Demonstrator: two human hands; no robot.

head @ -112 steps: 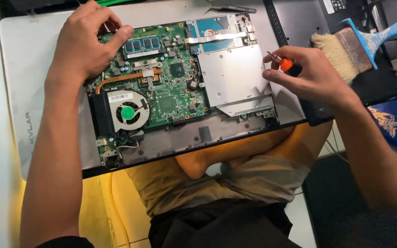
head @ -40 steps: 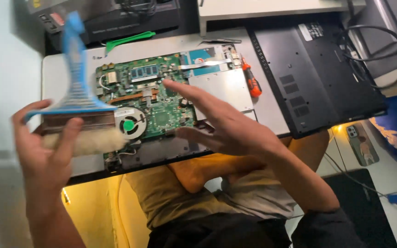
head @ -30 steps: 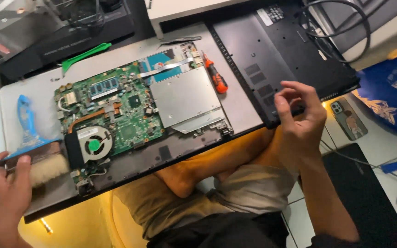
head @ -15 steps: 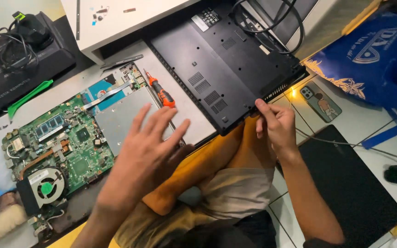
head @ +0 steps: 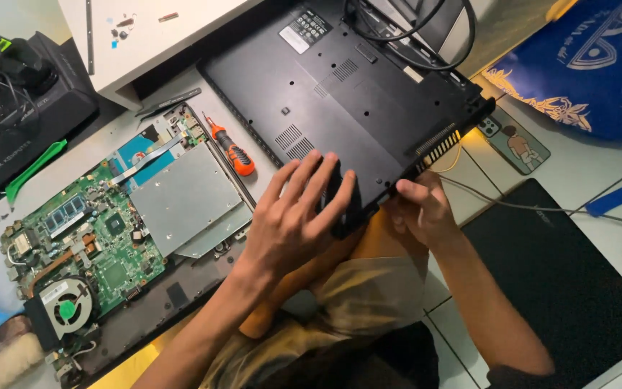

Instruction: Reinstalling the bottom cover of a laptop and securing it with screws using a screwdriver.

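left hand (head: 293, 216) lies flat, fingers spread, on the near corner of the black bottom cover (head: 347, 94), pinning it. right hand (head: 419, 209) pinches its edge, probably for grip. opened laptop (head: 109, 238) sits left, orange screwdriver (head: 232, 149) between them.

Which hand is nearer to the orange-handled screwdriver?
Left. The left hand lies on the black bottom cover, just right of the screwdriver. The right hand grips the cover's near edge, farther right.
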